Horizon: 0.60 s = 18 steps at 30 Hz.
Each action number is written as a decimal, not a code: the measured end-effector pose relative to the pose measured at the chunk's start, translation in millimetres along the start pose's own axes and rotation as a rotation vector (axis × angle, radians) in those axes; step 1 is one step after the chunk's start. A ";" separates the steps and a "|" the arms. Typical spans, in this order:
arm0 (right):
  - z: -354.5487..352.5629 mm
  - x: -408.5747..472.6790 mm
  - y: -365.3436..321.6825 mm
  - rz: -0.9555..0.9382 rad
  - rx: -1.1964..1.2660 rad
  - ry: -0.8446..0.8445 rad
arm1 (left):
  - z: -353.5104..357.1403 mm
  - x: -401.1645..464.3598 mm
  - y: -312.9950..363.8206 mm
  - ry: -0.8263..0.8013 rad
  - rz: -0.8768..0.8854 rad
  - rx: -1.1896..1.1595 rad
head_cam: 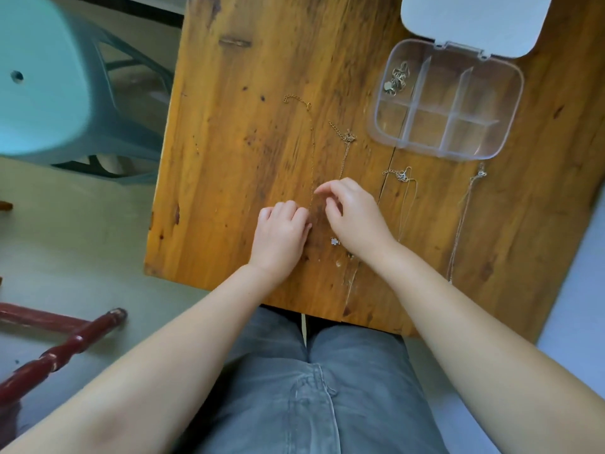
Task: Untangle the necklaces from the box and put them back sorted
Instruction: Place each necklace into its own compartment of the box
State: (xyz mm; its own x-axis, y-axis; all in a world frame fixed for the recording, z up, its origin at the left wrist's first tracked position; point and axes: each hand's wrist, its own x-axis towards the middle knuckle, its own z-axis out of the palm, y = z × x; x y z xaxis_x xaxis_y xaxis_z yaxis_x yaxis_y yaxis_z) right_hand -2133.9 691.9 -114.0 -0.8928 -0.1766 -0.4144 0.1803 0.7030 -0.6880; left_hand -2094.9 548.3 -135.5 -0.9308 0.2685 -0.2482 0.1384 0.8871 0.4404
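Several thin necklaces lie stretched out side by side on the wooden table [229, 158]. The leftmost gold necklace [311, 152] runs down to my left hand [281, 234], whose fingers are curled at its lower end; whether they pinch the chain is hidden. A second gold necklace [343, 149] runs under my right hand [353, 214], fingers apart and bent above the table. A small white pendant [334, 241] shows between my hands. Two silver necklaces [404, 204] [463, 217] lie to the right. The clear compartment box [510, 103] stands open at the back right, with a tangled necklace clump [397, 78] in its top-left cell.
The box's white lid [471, 21] lies open behind it. A teal plastic chair [49, 86] stands to the left of the table. Dark red wooden legs [62, 348] lie on the floor at the lower left. The table's near edge is against my lap.
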 end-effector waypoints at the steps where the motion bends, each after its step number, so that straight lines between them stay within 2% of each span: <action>1: 2.1 0.0 -1.2 -0.052 -0.044 -0.024 | -2.0 -0.6 -5.2 -0.002 0.056 0.002; 4: 10.9 1.9 -2.0 -0.197 -0.268 -0.104 | -12.5 3.1 -21.6 -0.015 0.194 0.003; 6: 16.9 4.3 -1.7 -0.232 -0.384 -0.159 | -24.3 8.3 -27.1 0.016 0.215 -0.061; 9: 21.6 8.9 -0.6 -0.260 -0.416 -0.175 | -41.2 16.6 -27.8 0.160 0.159 -0.182; 11: 21.9 10.9 0.7 -0.285 -0.420 -0.150 | -45.9 19.3 -30.9 0.206 0.055 -0.225; 14: 20.4 15.0 1.8 -0.307 -0.405 -0.136 | -37.6 13.4 -35.7 0.090 -0.070 -0.156; 16: 19.2 17.9 1.9 -0.314 -0.387 -0.143 | -23.4 4.1 -33.6 -0.049 -0.062 -0.002; 18: 17.8 19.8 2.4 -0.322 -0.391 -0.149 | -12.7 -1.7 -29.8 -0.068 -0.028 0.068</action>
State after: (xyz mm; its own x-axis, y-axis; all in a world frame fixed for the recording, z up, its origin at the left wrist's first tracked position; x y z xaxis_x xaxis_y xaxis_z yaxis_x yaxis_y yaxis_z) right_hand -2143.8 677.8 -134.4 -0.8041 -0.5023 -0.3180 -0.2866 0.7962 -0.5329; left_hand -2101.8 516.7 -137.3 -0.9098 0.2656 -0.3188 0.1370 0.9175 0.3735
